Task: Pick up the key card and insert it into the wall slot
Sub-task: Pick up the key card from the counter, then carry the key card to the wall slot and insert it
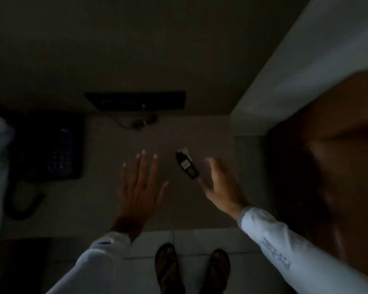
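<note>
The scene is dim. A small dark key card (187, 165) with a pale patch on its face lies on a light counter (106, 200), with something white at its far end. My right hand (218, 183) hovers just right of it, fingers apart, holding nothing. My left hand (139, 185) is spread flat over the counter, a short way left of the card. A dark rectangular panel (136, 100) sits on the wall above the counter; I cannot tell whether it is the slot.
A dark desk telephone (49, 149) with a coiled cord stands at the counter's left. A small cable or plug (139, 123) lies below the wall panel. A white wall corner (285, 77) and brown wood surface (338, 145) rise on the right. My sandalled feet (191, 270) stand on floor tiles.
</note>
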### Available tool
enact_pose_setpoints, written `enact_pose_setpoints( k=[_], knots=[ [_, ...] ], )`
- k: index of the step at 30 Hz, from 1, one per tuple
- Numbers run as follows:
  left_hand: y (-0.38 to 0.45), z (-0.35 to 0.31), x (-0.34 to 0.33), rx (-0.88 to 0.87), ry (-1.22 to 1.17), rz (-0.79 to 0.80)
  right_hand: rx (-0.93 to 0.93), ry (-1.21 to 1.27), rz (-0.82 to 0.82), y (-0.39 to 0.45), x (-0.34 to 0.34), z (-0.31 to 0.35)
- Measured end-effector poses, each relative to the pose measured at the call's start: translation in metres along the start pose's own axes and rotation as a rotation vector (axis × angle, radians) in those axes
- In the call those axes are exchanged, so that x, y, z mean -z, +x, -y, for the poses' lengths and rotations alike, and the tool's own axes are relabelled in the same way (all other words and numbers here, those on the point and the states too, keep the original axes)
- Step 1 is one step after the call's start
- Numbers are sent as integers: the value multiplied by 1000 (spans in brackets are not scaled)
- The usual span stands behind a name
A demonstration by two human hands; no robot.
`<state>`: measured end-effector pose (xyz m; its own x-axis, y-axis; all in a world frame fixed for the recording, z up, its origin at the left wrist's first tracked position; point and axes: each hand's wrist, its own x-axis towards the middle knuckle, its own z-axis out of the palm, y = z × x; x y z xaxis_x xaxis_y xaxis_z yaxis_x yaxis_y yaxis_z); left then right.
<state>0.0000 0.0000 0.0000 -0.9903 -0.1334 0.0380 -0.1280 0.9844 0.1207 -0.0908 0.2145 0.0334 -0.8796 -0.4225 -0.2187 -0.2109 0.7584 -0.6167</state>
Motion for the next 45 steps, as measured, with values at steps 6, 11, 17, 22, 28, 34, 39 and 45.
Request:
enact_pose_setpoints(
  k=[6, 11, 17, 22, 28, 34, 39, 45],
  knots=[
    [14, 18, -90, 13, -66, 124, -102, 220, -66, 72, -55, -16],
    [13, 25, -101, -9, -69, 39, -101, 141, 26, 105, -63, -11],
    [16, 23, -90, -12, -35, 41, -136, 7, 160, 117, -63, -2],
    [17, 26, -70, -84, 38, -40, -225, 122, 175, 112, -58, 2],
    [26, 16, -2, -117, 58, -99, -355, 436, 81, 76, -2, 14],
    [76, -20, 147, -260, 10, -277, -368, 666, -185, 40, 143, 72],
    [127, -71, 312, -425, 26, -467, -236, 769, -377, -2, 301, 146],
    [162, -152, 499, -578, -4, -742, 12, 736, -607, -80, 489, 236]
  ],
)
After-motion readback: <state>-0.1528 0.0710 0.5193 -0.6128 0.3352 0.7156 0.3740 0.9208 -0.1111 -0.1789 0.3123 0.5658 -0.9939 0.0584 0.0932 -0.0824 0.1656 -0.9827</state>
